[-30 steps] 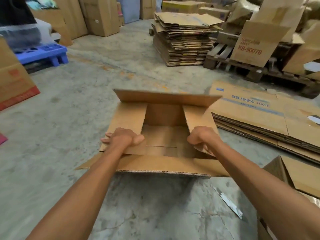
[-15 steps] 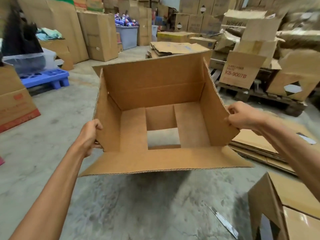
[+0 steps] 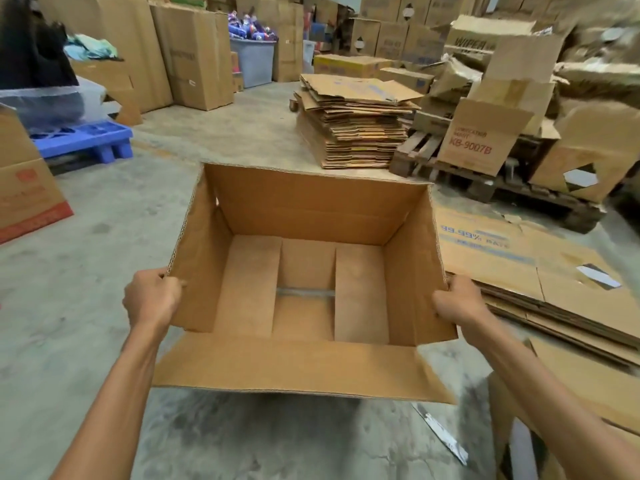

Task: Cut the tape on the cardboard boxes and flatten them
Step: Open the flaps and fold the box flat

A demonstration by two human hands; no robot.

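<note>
I hold an open brown cardboard box [image 3: 304,216] above the concrete floor, its open top facing me. My left hand [image 3: 152,299] grips the box's left wall. My right hand [image 3: 457,303] grips the right wall. The near top flap [image 3: 291,368] hangs out toward me. Inside, the bottom flaps are folded shut, and a grey strip of tape [image 3: 304,292] shows across the gap between them.
A low stack of flattened boxes [image 3: 540,271] lies on the floor at my right, a taller stack [image 3: 356,123] farther back. A wooden pallet [image 3: 502,185] bears loose boxes. Another box [image 3: 571,393] stands at lower right. A strip of tape [image 3: 441,433] lies on the floor. A blue pallet [image 3: 83,140] sits left.
The box went from resting collapsed on the floor to lifted and squared open. My hands moved from its inner flaps to its outer side walls, and the gap in its bottom closed.
</note>
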